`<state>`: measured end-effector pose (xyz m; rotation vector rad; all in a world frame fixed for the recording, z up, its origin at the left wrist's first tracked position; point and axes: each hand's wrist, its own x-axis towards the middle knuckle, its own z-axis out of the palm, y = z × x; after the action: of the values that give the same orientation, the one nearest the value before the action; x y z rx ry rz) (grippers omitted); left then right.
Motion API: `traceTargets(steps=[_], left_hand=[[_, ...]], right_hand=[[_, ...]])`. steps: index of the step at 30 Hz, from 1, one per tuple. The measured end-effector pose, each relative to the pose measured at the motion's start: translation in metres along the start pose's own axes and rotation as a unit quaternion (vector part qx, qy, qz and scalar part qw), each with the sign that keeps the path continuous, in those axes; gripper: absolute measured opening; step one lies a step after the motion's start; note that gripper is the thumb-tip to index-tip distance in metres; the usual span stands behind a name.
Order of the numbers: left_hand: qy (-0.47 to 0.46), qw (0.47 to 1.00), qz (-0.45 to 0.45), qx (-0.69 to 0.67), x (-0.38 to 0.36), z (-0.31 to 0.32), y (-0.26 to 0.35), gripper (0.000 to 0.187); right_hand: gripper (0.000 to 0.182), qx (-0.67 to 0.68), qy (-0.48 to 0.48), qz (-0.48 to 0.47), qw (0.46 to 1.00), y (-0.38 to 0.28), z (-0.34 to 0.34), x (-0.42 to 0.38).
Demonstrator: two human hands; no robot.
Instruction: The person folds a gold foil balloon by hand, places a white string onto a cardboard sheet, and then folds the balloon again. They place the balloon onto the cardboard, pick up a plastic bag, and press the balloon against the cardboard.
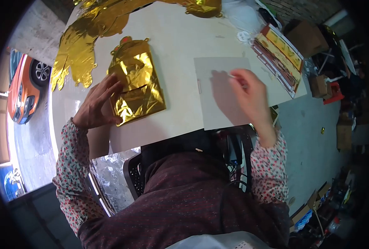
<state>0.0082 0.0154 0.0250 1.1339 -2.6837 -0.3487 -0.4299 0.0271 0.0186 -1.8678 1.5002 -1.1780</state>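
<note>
My left hand (99, 101) lies along the left edge of a shiny gold foil packet (139, 85), its fingers stretched out and its thumb apart near the bottom corner. Small gold loops and a bit of red show at the packet's top end. Over a flat grey sheet (217, 112) is my right hand (253, 93), which casts a shadow on it. Its fingers are curled in, with a pale spot at the fingertips. I cannot make out whether something small is pinched there.
More gold foil pieces (78, 45) spread over the table's (180, 37) far left. Printed cardboard pieces (280, 56) lie at the right edge, near a white plastic bag (244, 16). Cardboard boxes (306, 37) stand beyond. An orange car (22, 93) is at left, outside.
</note>
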Motion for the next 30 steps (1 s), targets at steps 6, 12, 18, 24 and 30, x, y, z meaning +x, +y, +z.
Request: traceTargets(steps=[6,12,18,24,30], left_hand=[[0.017,0.999,-0.031,0.031,-0.001,0.0,0.001,0.11],[-0.002,0.998,-0.053,0.045,-0.003,-0.001,-0.001,0.117],[0.001,0.997,-0.077,0.005,-0.005,0.001,-0.007,0.113],[0.077,0.993,-0.079,-0.033,-0.001,-0.01,0.005,0.078],[0.159,0.956,-0.072,-0.236,0.062,0.019,0.113,0.026]], right_hand=[[0.04,-0.448,-0.014,0.187,0.874,0.04,-0.075,-0.058],[0.041,0.158,0.062,0.382,0.909,0.09,-0.061,-0.087],[0.026,0.369,0.024,0.342,0.864,0.099,-0.049,-0.097],[0.022,0.346,0.034,0.33,0.878,0.087,-0.05,-0.101],[0.023,0.342,-0.038,0.328,0.88,0.071,-0.038,-0.102]])
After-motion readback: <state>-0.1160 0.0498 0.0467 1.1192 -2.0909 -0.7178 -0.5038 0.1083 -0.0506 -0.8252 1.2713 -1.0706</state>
